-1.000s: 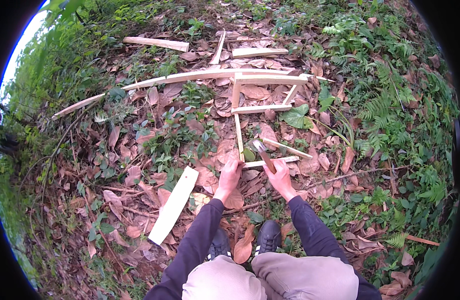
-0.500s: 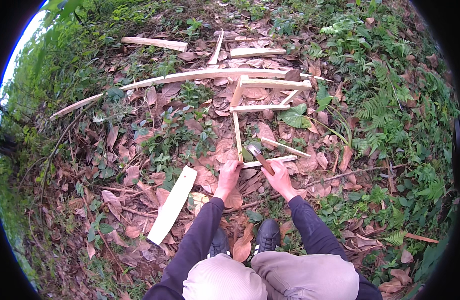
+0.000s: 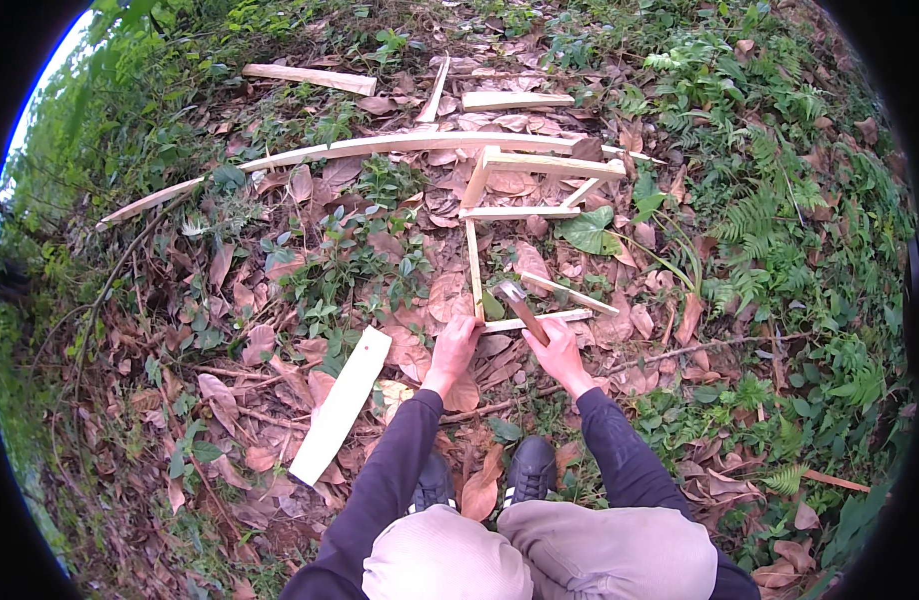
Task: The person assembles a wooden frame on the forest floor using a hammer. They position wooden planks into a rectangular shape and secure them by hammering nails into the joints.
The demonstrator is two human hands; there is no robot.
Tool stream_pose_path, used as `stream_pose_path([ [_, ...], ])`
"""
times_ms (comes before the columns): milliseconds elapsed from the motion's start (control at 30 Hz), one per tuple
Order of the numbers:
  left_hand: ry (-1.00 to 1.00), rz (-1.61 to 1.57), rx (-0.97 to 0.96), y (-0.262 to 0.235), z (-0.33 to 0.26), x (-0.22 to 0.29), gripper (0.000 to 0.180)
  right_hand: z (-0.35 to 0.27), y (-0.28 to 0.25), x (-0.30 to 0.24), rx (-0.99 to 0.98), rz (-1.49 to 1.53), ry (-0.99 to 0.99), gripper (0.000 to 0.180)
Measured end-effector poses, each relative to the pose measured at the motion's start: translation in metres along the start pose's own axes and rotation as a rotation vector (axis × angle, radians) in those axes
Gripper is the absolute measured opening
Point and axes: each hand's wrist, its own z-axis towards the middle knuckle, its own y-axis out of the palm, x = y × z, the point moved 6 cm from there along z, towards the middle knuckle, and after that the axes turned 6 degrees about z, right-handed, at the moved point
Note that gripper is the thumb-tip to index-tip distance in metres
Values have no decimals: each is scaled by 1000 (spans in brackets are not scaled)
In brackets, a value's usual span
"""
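A hammer [image 3: 526,312] with a metal head and wooden handle is gripped in my right hand [image 3: 560,352], fingers wrapped round the handle. Its head hovers close to the near-left corner of a frame of pale wooden strips [image 3: 475,262]. At that corner my left hand [image 3: 454,352] is closed, its fingertips pinching the wood where the long side strip meets the near crosspiece [image 3: 555,319]. Whether a nail is between those fingertips is too small to tell. A loose thin strip [image 3: 570,294] lies at a slant just beyond the crosspiece.
Left of my arms lies a wide pale board [image 3: 342,408] with a small hole. Beyond the frame stretches a long wooden strip [image 3: 380,145], with short pieces [image 3: 310,78] farther off. Dry leaves, low plants and a thin branch [image 3: 670,352] cover the ground around my shoes [image 3: 532,468].
The hammer head has lifted and shifted slightly right, away from the corner. My left hand stays at the same corner, and the frame keeps its place.
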Motion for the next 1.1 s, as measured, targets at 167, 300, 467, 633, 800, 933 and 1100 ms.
stream_pose_path([
  [167, 8, 24, -15, -5, 0, -2, 14, 5, 5, -5, -65, -53, -76, 26],
  [300, -13, 29, -97, -1, 2, -8, 14, 8, 11, -2, -117, -156, -40, 26],
  [467, 103, 63, -112, 3, 6, -7, 11, 38, -9, -6, -406, -99, 367, 40],
  [633, 133, 55, -136, 8, 3, -7, 8, 60, -104, -64, -443, -128, 236, 45],
  [800, 139, 57, -132, 8, 0, -12, 6, 85, -181, -147, -409, -283, 422, 41],
  [933, 165, 47, -110, 8, 10, -10, 7, 95, -198, -197, -271, -297, 368, 38],
  [1100, 142, 50, -169, 8, 9, -8, 6, 68, -212, -248, -155, -209, 340, 38],
])
